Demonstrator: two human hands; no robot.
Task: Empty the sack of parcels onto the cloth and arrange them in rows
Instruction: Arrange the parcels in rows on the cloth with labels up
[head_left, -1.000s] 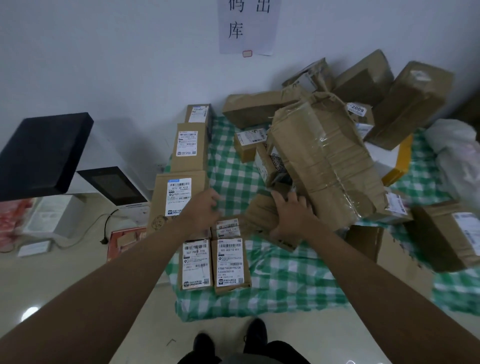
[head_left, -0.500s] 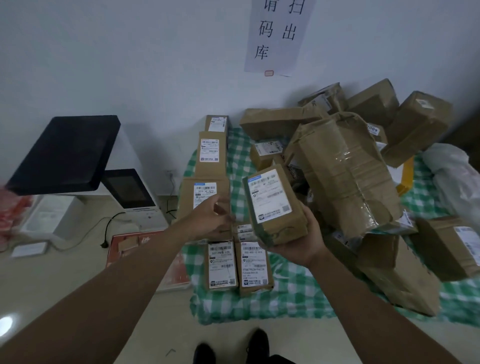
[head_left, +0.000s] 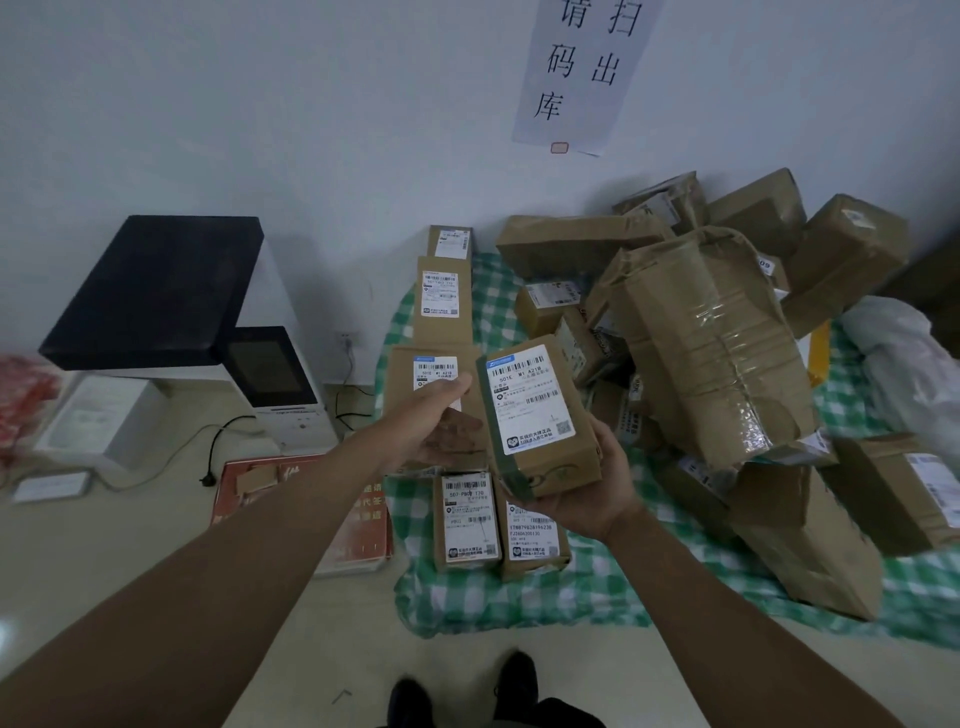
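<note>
A black-topped white machine (head_left: 208, 332) stands on the floor at the left. Beside it, labelled parcels (head_left: 439, 306) lie in a row along the green checked cloth (head_left: 498, 312). The left hand (head_left: 441, 421) hovers open, holding nothing. The right hand (head_left: 587, 488) cradles a labelled box (head_left: 535, 415) from below. A jumbled parcel heap (head_left: 711, 332) fills the right.
</note>
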